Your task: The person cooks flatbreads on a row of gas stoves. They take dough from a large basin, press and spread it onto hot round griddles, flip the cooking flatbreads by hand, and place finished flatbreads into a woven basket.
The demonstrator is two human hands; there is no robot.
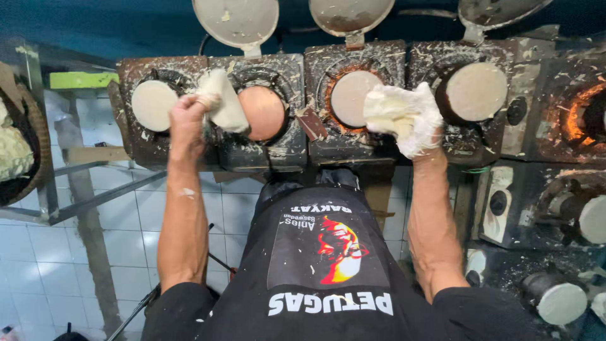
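At the upper left of the frame the left hand (188, 117) is closed around a folded white cloth (222, 104), which hangs over the gap between two round griddle plates. The plate to its left (153, 105) is covered with pale batter; the one to its right (262, 112) is bare and coppery brown. At the upper centre-right the right hand (420, 129) is coated in white dough and grips a soft lump of dough (391, 112), holding it just beside a third plate (353, 98) that is spread pale. Further right stands a raised plate (475, 92), also pale on top. All sit in a row of dark, batter-spattered burners (287, 148), with round lids (235, 20) tipped open along the top edge. At the far left edge a basket (38, 136) holds more dough.
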